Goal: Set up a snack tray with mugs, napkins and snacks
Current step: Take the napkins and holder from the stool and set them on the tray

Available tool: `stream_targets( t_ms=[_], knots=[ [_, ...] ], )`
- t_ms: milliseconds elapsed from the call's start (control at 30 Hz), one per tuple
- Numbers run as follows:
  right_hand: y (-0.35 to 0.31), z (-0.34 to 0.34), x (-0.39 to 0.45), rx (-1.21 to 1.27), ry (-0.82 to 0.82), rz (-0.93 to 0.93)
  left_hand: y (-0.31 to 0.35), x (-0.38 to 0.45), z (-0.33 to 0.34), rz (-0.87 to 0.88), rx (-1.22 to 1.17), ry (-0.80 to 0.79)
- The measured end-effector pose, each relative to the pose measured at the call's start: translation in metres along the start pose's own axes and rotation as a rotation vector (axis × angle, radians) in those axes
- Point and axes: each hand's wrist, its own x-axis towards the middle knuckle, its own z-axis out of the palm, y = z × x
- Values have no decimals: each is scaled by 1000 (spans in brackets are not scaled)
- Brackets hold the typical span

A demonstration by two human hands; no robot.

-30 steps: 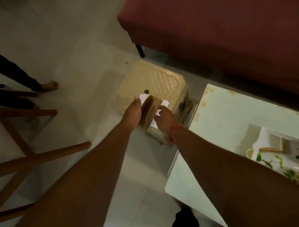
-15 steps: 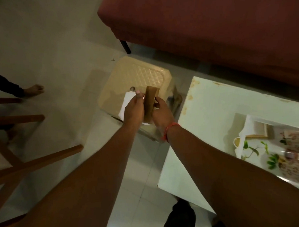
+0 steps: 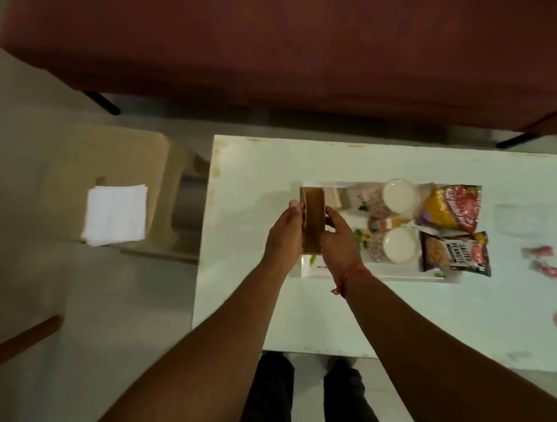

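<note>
Napkin holder [image 3: 313, 223], a brown wooden piece standing on edge, is held between both hands above the left end of the tray [image 3: 308, 267]. Left hand [image 3: 283, 237] presses against its left face; right hand [image 3: 339, 240] clasps its right face, fingers wrapped on the edge. Whether the holder's base touches the tray floor cannot be determined, as the hands cover it.

Tray contents, left to right:
- Two mugs [image 3: 398, 245] with a floral pattern, one behind the other, at the tray centre, just beside the right hand.
- A yellow and red snack packet [image 3: 452, 208] at the far right corner.
- A dark packet of salted peanuts [image 3: 454, 255] at the near right corner, overlapping the tray rim.

The tray rests on a white table [image 3: 259, 307]. Pink wrapped items [image 3: 544, 260] lie on the table to the right of the tray, well apart from it.

Status assessment: mugs and snacks appear to be in place. The holder placement is in progress. The stack of white napkins [image 3: 114, 214] lies on the beige plastic stool [image 3: 108, 154] to the left of the table, not in the holder, which appears empty.

Remaining steps, as judged: seat the holder on the tray, let it go, fetch the napkins from the stool and insert them. Whether the pink items belong on the tray cannot be determined.
</note>
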Motion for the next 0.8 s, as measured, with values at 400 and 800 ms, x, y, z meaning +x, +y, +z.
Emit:
stream_targets(
  t_ms=[400, 800],
  knots=[
    [30, -45, 31, -2, -75, 100, -11, 18, 58, -124, 22, -18],
    [34, -42, 37, -39, -74, 95, -11, 25, 58, -162, 39, -24]
  ],
)
